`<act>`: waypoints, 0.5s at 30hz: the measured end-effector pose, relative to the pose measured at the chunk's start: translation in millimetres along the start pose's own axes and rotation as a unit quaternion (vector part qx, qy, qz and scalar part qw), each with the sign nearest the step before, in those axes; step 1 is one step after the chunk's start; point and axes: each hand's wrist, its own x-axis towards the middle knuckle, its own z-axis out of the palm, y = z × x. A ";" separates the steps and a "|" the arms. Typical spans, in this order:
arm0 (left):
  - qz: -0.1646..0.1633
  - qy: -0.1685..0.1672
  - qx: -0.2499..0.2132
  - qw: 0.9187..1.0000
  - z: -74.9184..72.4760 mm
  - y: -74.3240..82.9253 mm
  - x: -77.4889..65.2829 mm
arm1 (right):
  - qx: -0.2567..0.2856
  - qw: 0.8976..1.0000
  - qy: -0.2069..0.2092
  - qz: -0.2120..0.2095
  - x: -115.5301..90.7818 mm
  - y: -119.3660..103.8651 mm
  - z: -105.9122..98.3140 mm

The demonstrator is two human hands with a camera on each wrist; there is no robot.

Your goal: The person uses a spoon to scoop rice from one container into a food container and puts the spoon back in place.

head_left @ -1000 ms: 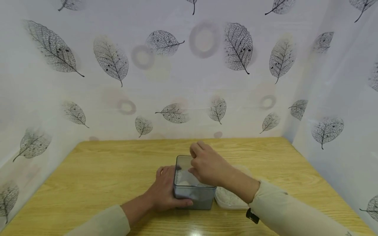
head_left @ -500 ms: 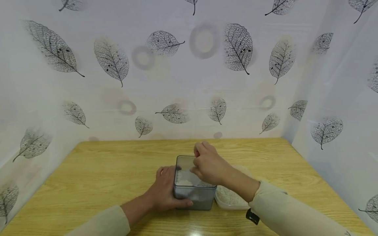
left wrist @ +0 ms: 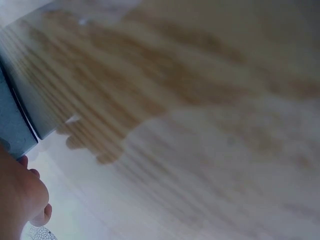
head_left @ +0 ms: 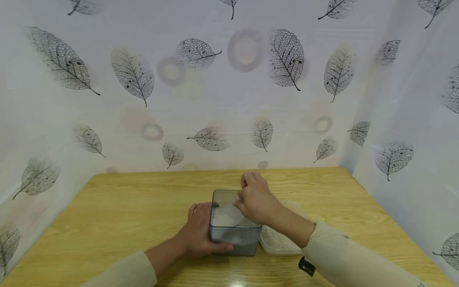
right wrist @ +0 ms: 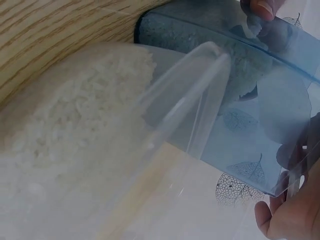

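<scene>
A clear grey-blue square box [head_left: 234, 241] stands on the table with white rice in its lower part. My left hand [head_left: 199, 231] grips it from the left, thumb along the front wall; the left wrist view catches only part of that hand [left wrist: 22, 195] beside the box [left wrist: 15, 120]. Over the box's right rim, my right hand [head_left: 258, 199] has curled fingers pointing down into the opening. It pinches a pale translucent scoop [right wrist: 285, 105], seen through the box wall in the right wrist view and mostly hidden by the hand in the head view.
Right of the box, close against it, sits a low clear tub [head_left: 281, 252] of white rice [right wrist: 75, 115], partly under my right forearm. The wood-grain table [head_left: 143, 199] ends at a leaf-printed curtain [head_left: 222, 99] behind and at both sides.
My right hand has moved a little to the right over the box, uncovering more of the opening and the white rice inside. The left hand keeps its grip on the box.
</scene>
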 end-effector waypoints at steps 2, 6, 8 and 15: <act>-0.002 -0.003 0.001 1.000 -0.1 0.5 0.3 | 0.010 1.000 0.007 0.022 -1.3 -0.6 -0.1; -0.004 -0.004 -0.001 1.000 0.1 0.5 0.7 | 0.017 0.998 0.024 0.051 -3.4 -0.9 0.3; -0.004 -0.004 -0.002 1.000 0.0 0.2 0.9 | 0.015 0.998 0.034 0.059 -4.3 -0.7 0.5; -0.003 -0.005 -0.010 1.000 1.2 -1.1 1.4 | 0.020 0.994 0.065 0.081 -6.8 -0.2 0.1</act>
